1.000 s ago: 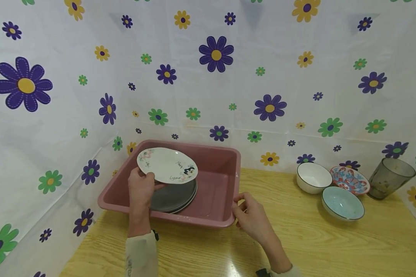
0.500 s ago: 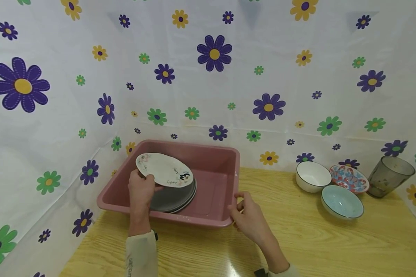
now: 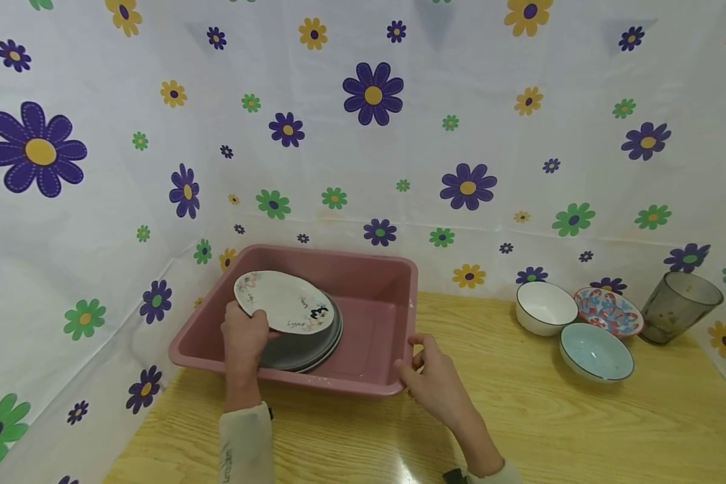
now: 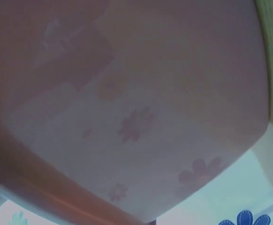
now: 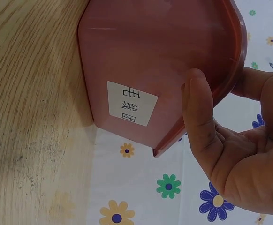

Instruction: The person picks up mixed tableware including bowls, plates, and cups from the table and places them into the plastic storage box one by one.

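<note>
Head view: white plate [image 3: 284, 311] lowered onto grey stack [image 3: 305, 346].

White label [image 5: 132, 103] on pink basin [image 5: 164, 56]: handwritten characters, unreadable.

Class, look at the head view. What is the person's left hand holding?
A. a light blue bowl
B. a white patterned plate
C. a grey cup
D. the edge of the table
B: the left hand grips the white plate by its rim, over the grey plates in the pink tub.
</note>
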A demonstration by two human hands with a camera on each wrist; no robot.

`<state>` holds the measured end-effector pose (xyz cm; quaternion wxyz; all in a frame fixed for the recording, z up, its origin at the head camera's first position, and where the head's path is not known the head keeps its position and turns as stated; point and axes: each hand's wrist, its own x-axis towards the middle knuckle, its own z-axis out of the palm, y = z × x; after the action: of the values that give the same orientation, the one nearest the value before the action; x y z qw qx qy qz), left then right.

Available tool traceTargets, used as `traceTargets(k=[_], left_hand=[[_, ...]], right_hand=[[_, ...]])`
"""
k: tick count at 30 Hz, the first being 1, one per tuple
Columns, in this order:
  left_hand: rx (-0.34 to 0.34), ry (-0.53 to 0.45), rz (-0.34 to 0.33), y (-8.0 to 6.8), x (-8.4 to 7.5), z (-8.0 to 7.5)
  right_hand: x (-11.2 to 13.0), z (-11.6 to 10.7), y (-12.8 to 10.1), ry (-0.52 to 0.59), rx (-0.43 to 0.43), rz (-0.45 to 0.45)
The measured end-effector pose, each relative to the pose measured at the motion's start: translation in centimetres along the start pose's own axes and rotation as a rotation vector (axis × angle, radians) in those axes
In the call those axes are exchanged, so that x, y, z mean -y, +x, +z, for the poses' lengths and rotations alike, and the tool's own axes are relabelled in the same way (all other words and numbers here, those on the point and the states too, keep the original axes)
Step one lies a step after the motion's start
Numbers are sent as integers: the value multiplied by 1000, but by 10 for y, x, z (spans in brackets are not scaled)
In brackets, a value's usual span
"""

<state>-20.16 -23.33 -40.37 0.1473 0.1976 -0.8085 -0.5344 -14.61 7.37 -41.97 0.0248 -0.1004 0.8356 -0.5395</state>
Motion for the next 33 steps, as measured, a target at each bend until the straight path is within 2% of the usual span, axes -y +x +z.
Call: traceTargets(k=[6, 15, 19, 23, 26, 33], left_hand=[[1, 103, -1, 1, 0, -3], [78, 205, -51, -1, 1, -7], [92, 300, -70, 1, 2, -5], [88, 371, -116, 3, 2, 1], [83, 386, -142, 2, 1, 4], [97, 424, -156, 5, 4, 5]], right_hand=[[0, 0, 0, -20, -4, 4], [1, 1, -1, -15, -8, 0], [0, 2, 0, -32, -10, 3], [0, 3, -1, -46, -8, 3], [0, 3, 0, -51, -6, 10], [-1, 3, 1, -58, -5, 17]])
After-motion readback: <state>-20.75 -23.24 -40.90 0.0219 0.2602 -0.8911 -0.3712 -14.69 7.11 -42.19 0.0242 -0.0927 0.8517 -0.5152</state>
